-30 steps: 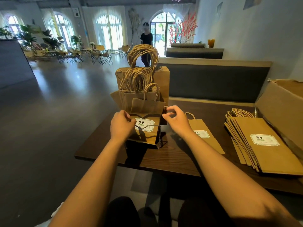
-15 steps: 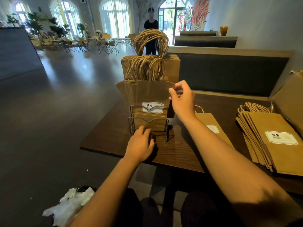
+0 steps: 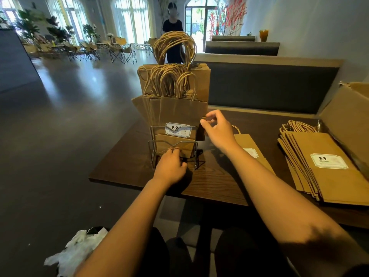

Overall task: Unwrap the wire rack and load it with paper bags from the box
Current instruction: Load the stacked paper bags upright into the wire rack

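Wire rack (image 3: 173, 154): thin bare metal rod, slight sheen. Paper bags (image 3: 180, 110): matt brown kraft paper, twisted paper-cord handles; glossy white label on the front one. Worktop (image 3: 215, 176): dark wood, visible grain, low satin finish. Box (image 3: 343, 120): matt brown cardboard. Floor (image 3: 60, 116): smooth, reflective.
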Available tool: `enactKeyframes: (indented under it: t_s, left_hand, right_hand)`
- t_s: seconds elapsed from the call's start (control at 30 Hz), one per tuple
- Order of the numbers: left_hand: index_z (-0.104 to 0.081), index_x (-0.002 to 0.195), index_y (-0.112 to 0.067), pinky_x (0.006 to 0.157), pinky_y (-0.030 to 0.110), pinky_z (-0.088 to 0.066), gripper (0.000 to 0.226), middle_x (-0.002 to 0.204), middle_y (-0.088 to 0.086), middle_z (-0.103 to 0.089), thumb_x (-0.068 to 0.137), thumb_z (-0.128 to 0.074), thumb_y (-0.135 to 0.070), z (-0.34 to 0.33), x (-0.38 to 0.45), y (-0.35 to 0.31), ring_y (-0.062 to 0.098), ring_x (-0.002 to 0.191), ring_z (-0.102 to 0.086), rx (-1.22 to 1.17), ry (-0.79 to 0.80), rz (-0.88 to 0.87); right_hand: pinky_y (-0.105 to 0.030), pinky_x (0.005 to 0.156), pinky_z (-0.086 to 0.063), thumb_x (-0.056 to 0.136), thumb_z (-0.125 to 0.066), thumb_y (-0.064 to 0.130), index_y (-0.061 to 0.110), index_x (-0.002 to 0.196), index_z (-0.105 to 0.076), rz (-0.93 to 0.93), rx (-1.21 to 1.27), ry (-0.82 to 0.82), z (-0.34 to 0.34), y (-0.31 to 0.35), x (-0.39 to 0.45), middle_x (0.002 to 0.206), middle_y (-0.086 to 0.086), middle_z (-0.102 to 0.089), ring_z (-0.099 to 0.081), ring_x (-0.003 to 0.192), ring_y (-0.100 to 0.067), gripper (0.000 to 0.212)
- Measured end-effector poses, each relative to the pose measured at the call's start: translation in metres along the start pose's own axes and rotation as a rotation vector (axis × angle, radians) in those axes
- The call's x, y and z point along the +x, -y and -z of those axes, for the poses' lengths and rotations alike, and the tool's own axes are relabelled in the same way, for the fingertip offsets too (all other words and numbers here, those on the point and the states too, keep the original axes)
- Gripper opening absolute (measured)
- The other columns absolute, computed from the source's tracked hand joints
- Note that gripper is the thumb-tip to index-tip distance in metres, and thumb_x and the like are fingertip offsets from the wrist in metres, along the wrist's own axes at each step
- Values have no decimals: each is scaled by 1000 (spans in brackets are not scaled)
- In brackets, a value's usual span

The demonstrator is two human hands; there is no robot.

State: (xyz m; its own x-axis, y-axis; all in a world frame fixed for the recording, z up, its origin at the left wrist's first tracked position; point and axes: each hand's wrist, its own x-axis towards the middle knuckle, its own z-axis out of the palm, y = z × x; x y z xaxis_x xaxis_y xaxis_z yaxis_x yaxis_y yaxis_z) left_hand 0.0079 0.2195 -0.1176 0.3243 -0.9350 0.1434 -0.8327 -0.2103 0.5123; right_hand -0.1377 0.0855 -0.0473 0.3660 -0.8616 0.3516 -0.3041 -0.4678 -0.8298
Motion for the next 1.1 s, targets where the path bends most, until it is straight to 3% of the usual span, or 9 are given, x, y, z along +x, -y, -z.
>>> enactKeyframes:
  t_s: [0.13,0.23,0.3,0.4,0.57,0.73,0.9,1.0,1.1]
  left_hand:
    - [-66,108,-10,90,44,-56,23,106,12,-68,98,-60,-30,9,0,-23,31,101,-65,55,221,61]
    - [-68,93,-12,83,36,-52,16,100,9,-67,98,-59,-24,4,-3,-47,26,95,-64,-1,424,0]
    - [-67,89,-14,82,37,-53,15,92,8,-68,99,-57,-20,-7,-5,-62,23,88,-65,-169,492,-52]
    - [-66,92,-11,76,33,-53,12,80,-1,-65,100,-57,-14,-33,-3,-76,11,73,-62,-429,425,-37]
    - [-65,116,-16,96,34,-50,18,109,-1,-68,98,-62,-18,-82,6,-94,17,102,-63,-491,146,74]
    - [-57,123,-14,101,41,-50,34,114,1,-66,92,-69,-20,-98,28,-131,18,107,-64,-673,182,200]
    - [-49,133,-18,86,35,-55,60,116,9,-68,82,-79,-22,-109,35,-131,23,105,-67,-1044,7,355]
    - [-50,129,-24,94,36,-56,48,113,-2,-73,90,-77,-14,-114,30,-126,18,108,-70,-1095,147,205]
    - [-65,122,-24,101,39,-54,36,117,-5,-74,92,-72,-6,-118,28,-127,18,114,-70,-980,142,51]
  right_hand:
    - [-44,94,-51,95,-64,43,28,123,-53,-132,-365,57,18,-44,-7,127,-3,-57,-56,118,-25,34]
    - [-60,114,-30,89,-56,68,31,147,-38,-460,-844,188,39,-86,-24,157,-15,-34,-29,143,-45,71]
    - [-59,120,-16,81,-44,85,32,156,-24,-607,-912,177,51,-108,-43,166,-19,-14,-12,150,-48,94]
    - [-53,120,-17,72,-35,96,32,159,-16,-594,-903,59,60,-125,-61,164,-23,-18,-17,149,-44,110]
    - [-51,108,-31,60,-60,93,30,156,-18,-592,-844,-58,67,-120,-65,148,-22,-40,-36,135,-41,123]
    - [-50,106,-43,73,-82,59,29,153,-27,-507,-542,-325,75,-132,-70,143,-16,-50,-48,131,-38,102]
    - [-32,85,-50,96,-66,28,20,132,-53,-432,6,-625,83,-130,-74,114,2,-65,-63,111,-22,39]
    - [-31,77,-55,100,-59,26,21,113,-63,-316,117,-598,85,-128,-79,99,10,-66,-67,99,-17,15]
    - [-38,83,-56,98,-57,28,25,107,-69,-183,-29,-482,95,-125,-76,104,8,-65,-63,98,-12,16]
